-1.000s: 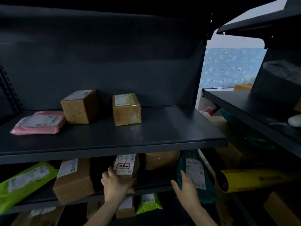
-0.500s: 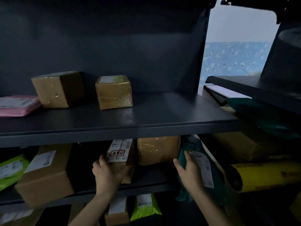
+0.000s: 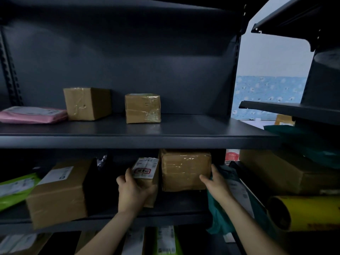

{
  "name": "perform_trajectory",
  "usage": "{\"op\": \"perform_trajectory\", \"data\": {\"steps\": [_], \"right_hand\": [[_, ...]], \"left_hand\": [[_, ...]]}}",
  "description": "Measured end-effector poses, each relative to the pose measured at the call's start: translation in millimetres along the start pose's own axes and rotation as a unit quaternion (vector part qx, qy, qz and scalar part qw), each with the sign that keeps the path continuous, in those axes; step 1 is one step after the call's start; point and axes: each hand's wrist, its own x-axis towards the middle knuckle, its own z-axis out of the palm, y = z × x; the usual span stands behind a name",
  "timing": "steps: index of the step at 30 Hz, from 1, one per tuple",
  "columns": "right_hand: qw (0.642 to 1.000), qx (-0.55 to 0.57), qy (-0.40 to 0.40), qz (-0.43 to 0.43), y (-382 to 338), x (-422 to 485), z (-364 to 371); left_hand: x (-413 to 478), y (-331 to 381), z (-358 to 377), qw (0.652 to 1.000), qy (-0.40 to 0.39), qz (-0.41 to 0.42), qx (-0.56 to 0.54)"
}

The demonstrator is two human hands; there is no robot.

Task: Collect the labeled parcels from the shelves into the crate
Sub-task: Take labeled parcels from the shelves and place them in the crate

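On the lower shelf (image 3: 165, 208) my left hand (image 3: 132, 192) grips a small brown parcel with a white label and a red stamp (image 3: 145, 168), tilted toward me. Beside it on the right stands a taped brown box (image 3: 185, 170). My right hand (image 3: 216, 183) holds its lower right corner, thumb on the front and fingers up the side. A teal mailer bag with a label (image 3: 239, 197) leans just behind and to the right of that hand. No crate is in view.
The upper shelf (image 3: 165, 140) carries a pink mailer (image 3: 33, 115) and two brown boxes (image 3: 86, 103) (image 3: 142, 108). A large labeled box (image 3: 60, 190) and a green mailer (image 3: 16, 188) sit lower left. A yellow roll (image 3: 303, 212) and another box (image 3: 287, 172) fill the right rack.
My right hand has shifted left from the teal mailer onto the taped brown box's corner. My left hand stays on the small labeled parcel. The view has moved closer and lower.
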Motion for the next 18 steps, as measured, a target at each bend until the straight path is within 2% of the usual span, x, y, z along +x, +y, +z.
{"op": "perform_trajectory", "data": {"steps": [7,15,18], "right_hand": [[0.999,0.038,0.000,0.017,-5.7,-11.8,14.4],[1.000,-0.021,0.000,-0.010,-18.3,-46.2,8.3],[1.000,-0.009,0.008,-0.008,-19.9,-61.9,5.1]], "left_hand": [[-1.9,3.0,-11.2,0.999,0.006,-0.012,0.040],[-23.5,-0.4,-34.2,0.998,-0.030,-0.019,0.060],[-38.9,-0.4,-44.9,0.997,-0.046,-0.021,0.062]]}}
